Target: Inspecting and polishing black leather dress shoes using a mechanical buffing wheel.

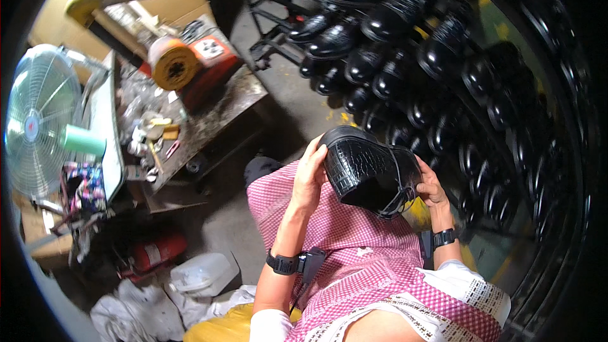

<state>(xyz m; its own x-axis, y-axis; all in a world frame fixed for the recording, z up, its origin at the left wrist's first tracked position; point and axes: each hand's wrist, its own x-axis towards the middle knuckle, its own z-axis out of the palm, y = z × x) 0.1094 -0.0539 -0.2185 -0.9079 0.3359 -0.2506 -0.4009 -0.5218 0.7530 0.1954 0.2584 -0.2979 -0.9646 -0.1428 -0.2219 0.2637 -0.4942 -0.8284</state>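
Note:
Between my two hands is a black lace-up shoe (pixel 362 163) with a crocodile-pattern upper, held above my lap. Its dark opening faces toward me, and the laces hang at its right side. My left hand (pixel 310 174) grips one end of the shoe, thumb near the sole edge. At the other side, my right hand (pixel 431 183) closes its fingers on the shoe near the laces. Under the shoe spreads a pink-and-white checked apron (pixel 342 240). Black bands with small devices circle both my wrists.
Racks of glossy black shoes (pixel 386 19) fill the right and far side. A worktable (pixel 234 104) at the left bears an orange-red machine (pixel 212 57) and small items. Further left stands a fan (pixel 41 123). Below are a red fire extinguisher (pixel 155 252), a plastic jug (pixel 204 273) and white cloths (pixel 136 310).

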